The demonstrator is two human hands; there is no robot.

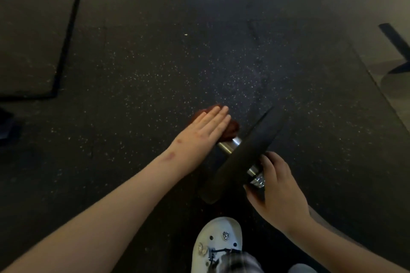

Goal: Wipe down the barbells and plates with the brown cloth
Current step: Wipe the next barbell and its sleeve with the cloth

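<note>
A barbell lies on the dark speckled floor with a black plate (244,157) standing on edge on its steel sleeve (229,145). My left hand (206,128) lies flat with straight fingers on the brown cloth (231,127), pressing it on the sleeve just left of the plate. My right hand (275,186) curls around the chrome end of the sleeve (257,180) on the near side of the plate. Most of the cloth is hidden under my left hand.
A black mat with a raised edge (66,35) lies at the far left. A dark metal leg (397,51) stands at the right, beside a lighter floor strip. My white clog (217,244) is at the bottom centre, close to the plate.
</note>
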